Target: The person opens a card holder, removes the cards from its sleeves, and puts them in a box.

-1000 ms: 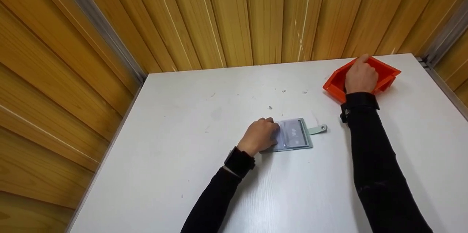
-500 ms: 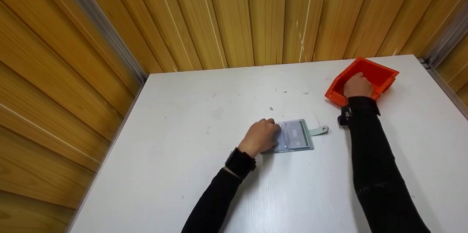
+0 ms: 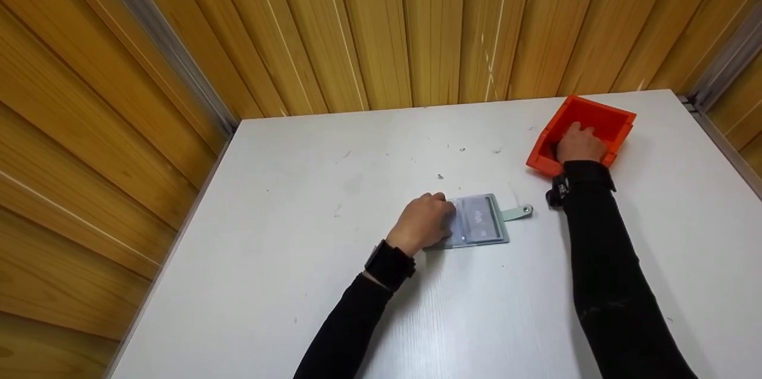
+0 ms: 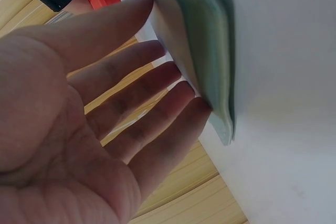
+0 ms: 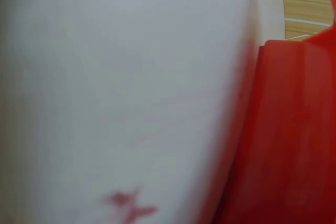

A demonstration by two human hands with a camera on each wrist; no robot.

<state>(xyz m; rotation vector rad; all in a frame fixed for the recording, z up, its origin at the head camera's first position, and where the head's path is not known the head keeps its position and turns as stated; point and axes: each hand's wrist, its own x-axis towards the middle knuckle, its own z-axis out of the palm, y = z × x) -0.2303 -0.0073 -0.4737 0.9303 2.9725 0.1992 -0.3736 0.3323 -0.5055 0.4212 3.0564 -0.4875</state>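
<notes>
A pale green card holder (image 3: 501, 221) lies spread flat on the white table, with clear plastic sleeves (image 3: 479, 218) and a snap strap (image 3: 518, 212) pointing right. My left hand (image 3: 419, 221) rests its fingertips on its left part. In the left wrist view those fingers (image 4: 170, 135) are nearly straight, touching the inner face beside the green edge (image 4: 218, 51). My right hand (image 3: 580, 144) reaches down into an orange-red plastic bin (image 3: 601, 114) at the back right; its fingertips are mostly hidden. The right wrist view catches only the bin's red wall (image 5: 294, 129) and a blurred pale surface.
Yellow wood-look panels (image 3: 434, 28) stand behind the table (image 3: 268, 248) and along its left side. A grey metal post (image 3: 166, 40) rises at the back left corner. Small dark scuffs (image 3: 440, 177) mark the tabletop behind the card holder.
My right hand has sunk lower into the bin and come slightly nearer. The bin has turned and shifted a little left. My left hand and the card holder stay put.
</notes>
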